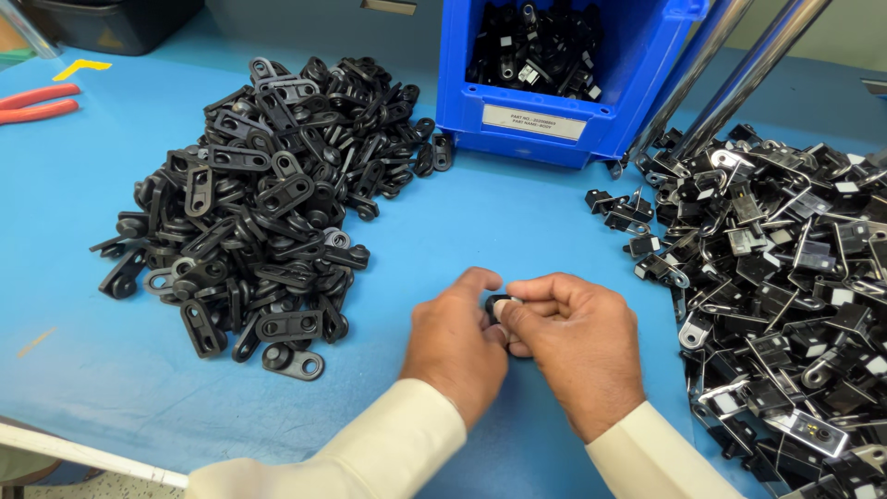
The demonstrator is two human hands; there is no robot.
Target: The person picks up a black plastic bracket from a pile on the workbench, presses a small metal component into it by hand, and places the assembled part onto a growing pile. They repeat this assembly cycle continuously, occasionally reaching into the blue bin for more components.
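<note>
Nearest us, our cream sleeves (388,453) lead to both hands meeting over the blue table (480,222). Our left hand (455,344) and right hand (577,346) pinch one small black part (500,304) between their fingertips, held just above the table between the two heaps. A pile of black flat brackets (263,199) lies to the left, a heap of black and silver pieces (785,286) to the right, a blue bin (554,74) beyond.

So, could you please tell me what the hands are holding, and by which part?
Both hands, left hand and right hand, pinch one small black plastic part between fingertips; which part is gripped cannot be told.
</note>
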